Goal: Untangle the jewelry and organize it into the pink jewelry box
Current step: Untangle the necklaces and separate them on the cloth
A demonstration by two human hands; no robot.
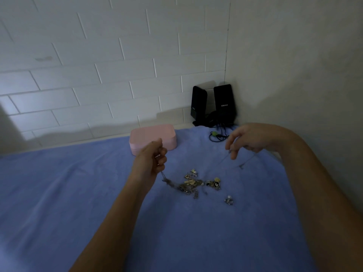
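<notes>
A tangled heap of jewelry (193, 183) lies on the blue cloth (78, 193), with gold and silver pieces and a black round charm. A silver ring (228, 200) sits apart to its right. My left hand (152, 160) pinches a thin chain that runs down into the heap's left end. My right hand (249, 141) is raised to the right and pinches another thin chain (242, 164) hanging toward the cloth. The pink jewelry box (152, 137) stands closed behind my left hand, near the wall.
Two black speakers (213, 105) stand in the corner at the back right, their cables (218, 134) trailing onto the cloth. A white brick wall runs along the back and a plain wall along the right.
</notes>
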